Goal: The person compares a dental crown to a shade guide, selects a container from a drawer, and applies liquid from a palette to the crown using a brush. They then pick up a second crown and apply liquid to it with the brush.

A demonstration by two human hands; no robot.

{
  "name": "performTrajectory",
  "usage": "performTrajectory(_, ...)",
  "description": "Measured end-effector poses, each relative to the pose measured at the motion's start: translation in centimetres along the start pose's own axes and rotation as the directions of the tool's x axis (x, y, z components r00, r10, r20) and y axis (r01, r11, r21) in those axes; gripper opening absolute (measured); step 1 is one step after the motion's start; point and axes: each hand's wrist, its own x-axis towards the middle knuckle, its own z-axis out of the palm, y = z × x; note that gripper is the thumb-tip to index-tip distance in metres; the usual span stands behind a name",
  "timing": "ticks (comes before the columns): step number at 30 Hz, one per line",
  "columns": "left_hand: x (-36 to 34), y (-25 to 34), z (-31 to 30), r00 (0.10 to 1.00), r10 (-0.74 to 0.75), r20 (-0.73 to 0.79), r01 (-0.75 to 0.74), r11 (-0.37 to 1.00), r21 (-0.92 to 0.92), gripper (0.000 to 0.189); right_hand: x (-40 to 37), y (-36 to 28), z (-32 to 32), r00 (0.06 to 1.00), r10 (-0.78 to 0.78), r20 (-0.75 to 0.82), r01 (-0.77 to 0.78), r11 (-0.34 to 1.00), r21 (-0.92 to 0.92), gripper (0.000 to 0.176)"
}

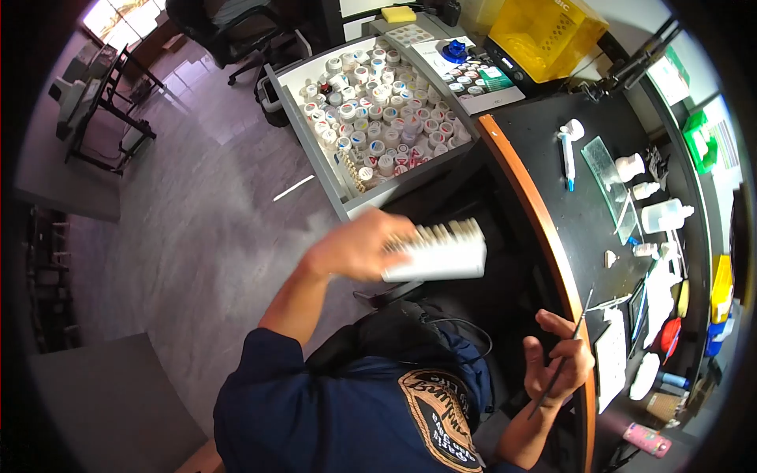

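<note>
My left hand point(363, 246) grips one end of a white shade guide point(438, 260), with a row of tan tabs along its top. The hand and guide are blurred by motion, in front of the open drawer's near corner. At the desk's edge, my right hand point(561, 364) holds a thin dark brush point(582, 325) between its fingers, tip pointing up. The pulled-out drawer point(344, 206) contains many small white jars point(377, 147) with coloured labels. A tan beaded strip point(351, 171) lies along its left inner side.
The black desk point(544, 150) has an orange edge point(527, 189). On it are a glass slab point(609, 185), a white-and-blue syringe point(568, 162), a squeeze bottle point(665, 214) and a yellow bin point(544, 39). An office chair point(236, 35) stands beyond the drawer.
</note>
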Motion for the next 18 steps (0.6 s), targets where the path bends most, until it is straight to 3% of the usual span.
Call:
performTrajectory(1,-0.6,-0.6,-1.5,0.979,-0.132,-0.154,0.139,0.990,0.034,0.025,-0.4,-0.1,-0.3,0.999,0.027,-0.018,-0.027,1.000,0.010,0.044)
performTrajectory(2,-1.1,-2.2,-2.3,0.903,-0.285,-0.322,0.322,0.945,0.065,0.038,-0.9,-0.1,-0.7,0.998,0.055,-0.034,-0.055,0.998,0.021,0.042)
performTrajectory(3,-1.9,-6.4,-2.4,0.814,-0.225,-0.536,0.334,0.936,0.115,0.051,-1.2,-0.2,-1.1,0.997,0.072,-0.025,-0.071,0.997,0.027,0.040)
performTrajectory(4,-1.3,-5.9,-3.8,0.722,-0.387,-0.574,0.449,0.893,-0.037,0.066,-1.8,-0.1,-1.4,0.995,0.091,-0.028,-0.090,0.995,0.037,0.040)
performTrajectory(5,-1.2,-8.5,-4.4,0.660,-0.408,-0.631,0.468,0.880,-0.080,0.073,-2.4,0.1,-1.7,0.994,0.108,-0.032,-0.106,0.993,0.050,0.039)
performTrajectory(7,0.5,-9.8,-5.6,0.533,-0.485,-0.693,0.672,0.741,-0.002,0.057,-3.2,-0.1,-2.2,0.991,0.125,-0.046,-0.122,0.991,0.050,0.039)
performTrajectory(10,2.1,-18.3,-6.1,0.563,-0.475,-0.676,0.760,0.619,0.197,0.044,-4.5,-0.4,-3.0,0.988,0.142,-0.056,-0.139,0.989,0.055,0.038)
performTrajectory(13,4.5,-17.2,-5.0,0.495,-0.611,-0.618,0.869,0.343,0.357,0.037,-6.0,-0.6,-4.2,0.983,0.165,-0.075,-0.162,0.986,0.042,0.038)
performTrajectory(16,5.6,-17.7,-4.1,0.490,-0.655,-0.576,0.850,0.213,0.481,0.039,-7.3,-0.1,-5.4,0.974,0.210,-0.085,-0.207,0.977,0.043,0.037)
performTrajectory(18,6.3,-18.4,-3.6,0.524,-0.677,-0.516,0.808,0.205,0.552,0.041,-8.2,0.4,-5.8,0.960,0.259,-0.108,-0.255,0.966,0.049,0.037)
